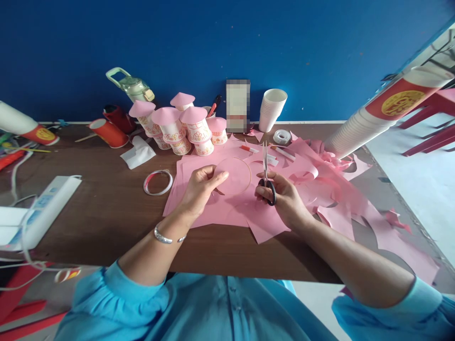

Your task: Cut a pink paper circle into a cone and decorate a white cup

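My left hand [203,187] pinches the left edge of a round pink paper disc [235,175] between thumb and fingers. The disc is held above a pile of pink paper sheets [209,213]. To its right, my right hand [284,196] grips a pair of scissors [266,177] by the black handles. The metal blades point away from me and look nearly closed, apart from the disc. Beyond the left hand stand several decorated paper cups [199,130] stacked as little towers with pink cone roofs.
Pink paper scraps [341,189] cover the right side. A tape roll [158,182] lies at left, near a red cup [108,132] and a power strip [46,208]. White cups [273,109] stand by the blue wall; a tall cup stack [377,118] leans at right.
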